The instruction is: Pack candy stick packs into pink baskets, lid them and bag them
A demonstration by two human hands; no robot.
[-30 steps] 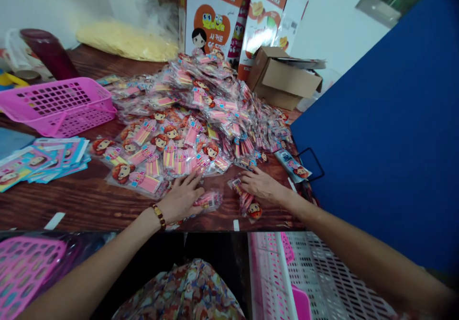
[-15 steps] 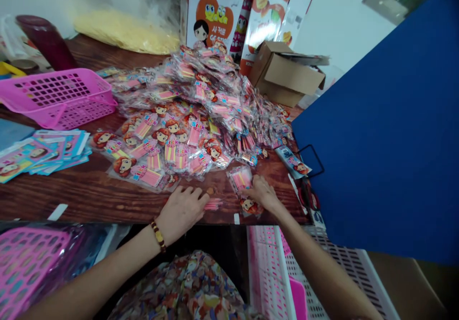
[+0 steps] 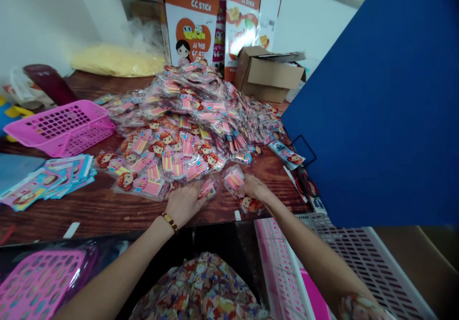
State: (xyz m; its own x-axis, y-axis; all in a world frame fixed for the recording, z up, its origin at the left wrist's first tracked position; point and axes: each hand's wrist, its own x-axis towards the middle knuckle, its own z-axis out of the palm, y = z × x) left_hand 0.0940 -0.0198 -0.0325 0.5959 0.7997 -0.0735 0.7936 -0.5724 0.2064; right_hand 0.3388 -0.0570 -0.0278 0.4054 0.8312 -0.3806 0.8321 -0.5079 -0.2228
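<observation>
My left hand [image 3: 183, 202], with a beaded bracelet at its wrist, is closed on a small clear packet of pink sticks [image 3: 208, 189] just above the table's front part. To the right, my right hand [image 3: 254, 189] has its fingers curled at the edge of another stick packet [image 3: 234, 179], its fingertips partly hidden. Under that hand lies a packet with a red-haired cartoon figure [image 3: 250, 204]. Beyond both hands spreads a large heap of similar packets [image 3: 201, 114], with pink and yellow sticks showing through the clear film.
A pink basket [image 3: 68, 127] and loose printed cards [image 3: 53, 179] lie at the left. Behind the heap are printed cartons [image 3: 193, 28] and an open cardboard box [image 3: 270, 76]. A blue panel [image 3: 380, 119] bounds the right side, scissors [image 3: 306, 186] beside it. White crates [image 3: 362, 258] stand below the table.
My left hand has moved forward from the pink sticks by the table edge and now holds a packet. My right hand stays by its packets. The whole view has shifted a little.
</observation>
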